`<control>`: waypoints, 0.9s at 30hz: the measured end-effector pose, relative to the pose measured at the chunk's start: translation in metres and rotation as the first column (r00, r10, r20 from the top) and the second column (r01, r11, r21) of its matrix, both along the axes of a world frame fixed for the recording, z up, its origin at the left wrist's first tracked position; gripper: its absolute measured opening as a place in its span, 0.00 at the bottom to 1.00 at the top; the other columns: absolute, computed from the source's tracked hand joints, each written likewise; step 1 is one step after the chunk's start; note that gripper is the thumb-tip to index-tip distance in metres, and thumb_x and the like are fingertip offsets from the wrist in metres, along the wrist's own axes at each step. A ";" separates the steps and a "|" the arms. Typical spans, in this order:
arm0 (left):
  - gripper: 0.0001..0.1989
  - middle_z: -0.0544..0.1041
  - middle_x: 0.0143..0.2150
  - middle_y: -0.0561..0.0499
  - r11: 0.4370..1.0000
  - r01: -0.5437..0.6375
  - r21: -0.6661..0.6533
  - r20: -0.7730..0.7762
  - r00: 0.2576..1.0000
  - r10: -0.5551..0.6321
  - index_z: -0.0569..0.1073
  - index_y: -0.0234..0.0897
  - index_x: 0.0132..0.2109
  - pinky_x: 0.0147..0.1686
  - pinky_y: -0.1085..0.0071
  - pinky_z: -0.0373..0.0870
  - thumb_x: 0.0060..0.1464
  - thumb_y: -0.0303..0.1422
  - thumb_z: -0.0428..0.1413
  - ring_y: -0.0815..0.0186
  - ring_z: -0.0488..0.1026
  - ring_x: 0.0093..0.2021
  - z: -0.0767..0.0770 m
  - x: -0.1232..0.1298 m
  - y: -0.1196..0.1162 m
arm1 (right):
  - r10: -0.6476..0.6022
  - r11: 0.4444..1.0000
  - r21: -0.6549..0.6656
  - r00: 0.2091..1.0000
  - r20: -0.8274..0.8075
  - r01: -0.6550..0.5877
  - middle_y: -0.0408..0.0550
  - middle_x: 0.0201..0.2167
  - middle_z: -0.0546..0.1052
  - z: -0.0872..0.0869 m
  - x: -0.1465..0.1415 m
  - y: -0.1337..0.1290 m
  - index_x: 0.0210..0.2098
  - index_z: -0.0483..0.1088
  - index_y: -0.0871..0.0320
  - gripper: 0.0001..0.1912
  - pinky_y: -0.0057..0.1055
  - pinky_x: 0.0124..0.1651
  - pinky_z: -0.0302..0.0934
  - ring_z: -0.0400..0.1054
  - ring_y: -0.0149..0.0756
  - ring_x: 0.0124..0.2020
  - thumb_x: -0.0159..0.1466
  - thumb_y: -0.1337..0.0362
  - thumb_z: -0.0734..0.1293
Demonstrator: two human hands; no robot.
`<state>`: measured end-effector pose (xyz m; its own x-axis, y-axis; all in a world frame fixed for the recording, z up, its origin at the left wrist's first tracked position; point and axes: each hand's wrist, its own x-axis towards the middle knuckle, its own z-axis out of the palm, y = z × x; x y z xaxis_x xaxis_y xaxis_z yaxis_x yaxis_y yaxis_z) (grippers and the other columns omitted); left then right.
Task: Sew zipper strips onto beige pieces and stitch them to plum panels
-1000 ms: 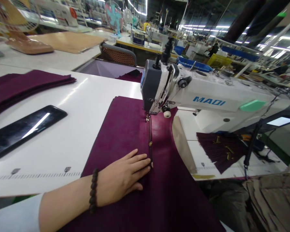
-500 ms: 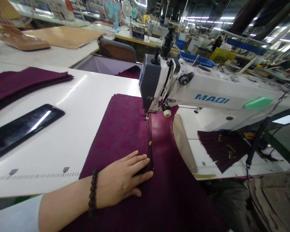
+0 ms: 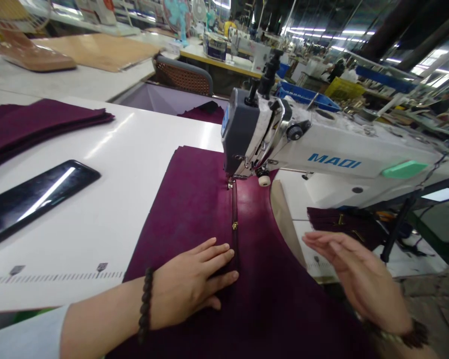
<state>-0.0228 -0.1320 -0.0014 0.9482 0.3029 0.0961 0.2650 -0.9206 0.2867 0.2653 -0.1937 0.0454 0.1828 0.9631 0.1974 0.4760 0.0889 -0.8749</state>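
Observation:
My left hand (image 3: 194,281) lies flat on a dark purple leather-like panel (image 3: 185,197), fingers spread, with the fingertips at the edge of a zipper (image 3: 235,207). A small gold zipper slider (image 3: 235,226) sits just beyond those fingertips. At the zipper's far end the presser foot (image 3: 230,185) of a white sewing machine (image 3: 333,159) stands over the panel. My right hand (image 3: 362,279) is in the air right of the panel, its fingers stretched out and close together, with nothing seen in it. Behind it lie dark purple zipper strips (image 3: 327,222) with gold sliders, partly hidden.
A black phone (image 3: 41,199) lies on the white table (image 3: 108,209) at the left. Beyond it rests a stack of purple pieces (image 3: 41,124). A beige piece (image 3: 284,209) shows beside the panel's curved right edge. A chair back (image 3: 183,75) stands behind the table.
My right hand has come into view at the right, in front of the zipper strips. My left hand stays nearly in place on the panel. The view has shifted slightly.

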 end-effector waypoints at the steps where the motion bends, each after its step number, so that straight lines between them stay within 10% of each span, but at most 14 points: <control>1: 0.21 0.65 0.57 0.41 1.000 -0.001 0.005 0.002 1.000 0.001 0.64 0.40 0.56 0.56 0.52 0.56 0.61 0.44 0.43 0.53 0.60 0.58 0.000 0.000 0.000 | 0.049 0.998 0.033 0.990 0.130 -0.054 0.48 0.41 0.73 0.005 -0.006 -0.002 0.38 0.69 0.57 0.10 0.33 0.47 0.65 0.68 0.35 0.44 0.65 0.64 0.57; 4: 0.21 0.65 0.57 0.41 1.000 -0.008 0.024 0.005 1.000 0.008 0.64 0.40 0.56 0.56 0.53 0.57 0.60 0.43 0.44 0.53 0.60 0.58 -0.001 0.000 0.000 | 0.264 0.918 0.069 0.732 0.628 -0.391 0.49 0.50 0.69 0.005 -0.036 -0.008 0.48 0.67 0.55 0.16 0.32 0.53 0.61 0.63 0.35 0.52 0.62 0.71 0.58; 7: 0.20 0.65 0.57 0.40 0.999 -0.014 0.038 0.011 1.000 0.014 0.65 0.40 0.55 0.55 0.53 0.57 0.60 0.44 0.44 0.53 0.61 0.57 -0.001 0.000 0.000 | 0.372 0.817 -0.028 0.489 0.789 -0.576 0.52 0.54 0.66 -0.016 -0.064 -0.010 0.52 0.64 0.61 0.20 0.42 0.56 0.58 0.57 0.40 0.57 0.61 0.74 0.56; 27: 0.28 0.66 0.56 0.38 0.993 0.009 0.116 -0.052 0.999 -0.003 0.61 0.39 0.58 0.53 0.51 0.60 0.53 0.44 0.55 0.51 0.62 0.56 0.003 0.006 -0.005 | 0.358 0.887 -0.128 0.483 0.799 -0.445 0.53 0.58 0.59 -0.051 -0.076 0.042 0.58 0.55 0.65 0.24 0.50 0.59 0.50 0.49 0.41 0.60 0.63 0.72 0.53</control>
<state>-0.0169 -0.1366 0.0016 0.9546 0.2863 0.0817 0.2705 -0.9487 0.1638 0.1890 -0.1519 -0.0059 -0.4887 0.8614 0.1385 0.8504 0.5057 -0.1452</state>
